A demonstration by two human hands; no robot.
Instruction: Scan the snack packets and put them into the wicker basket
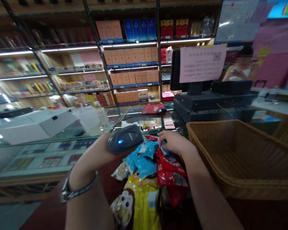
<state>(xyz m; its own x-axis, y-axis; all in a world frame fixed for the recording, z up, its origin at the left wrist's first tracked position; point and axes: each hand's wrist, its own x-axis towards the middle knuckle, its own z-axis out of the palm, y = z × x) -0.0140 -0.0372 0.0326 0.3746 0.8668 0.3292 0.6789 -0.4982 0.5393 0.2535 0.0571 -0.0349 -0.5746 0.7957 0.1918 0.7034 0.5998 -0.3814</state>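
My left hand [104,144] is wrapped round a dark handheld barcode scanner [129,138] with a lit blue light; the scanner hides most of its fingers. The scanner hangs just above a pile of snack packets. My right hand [174,141] is at the back of the pile, its fingers bent down and closed on a small blue snack packet [165,150]. Other blue packets [145,165] lie to its left. A red packet [171,169] lies beneath my right wrist. Nearest me is a large yellow packet [145,204] with a cartoon face.
A brown wicker basket [242,184] stands at the right. Behind are a monitor [175,72] with a pink paper sign, a phone [150,124] and a mouse [161,110]. A white box [38,124] is on the glass counter. A person [242,68] sits at the back right.
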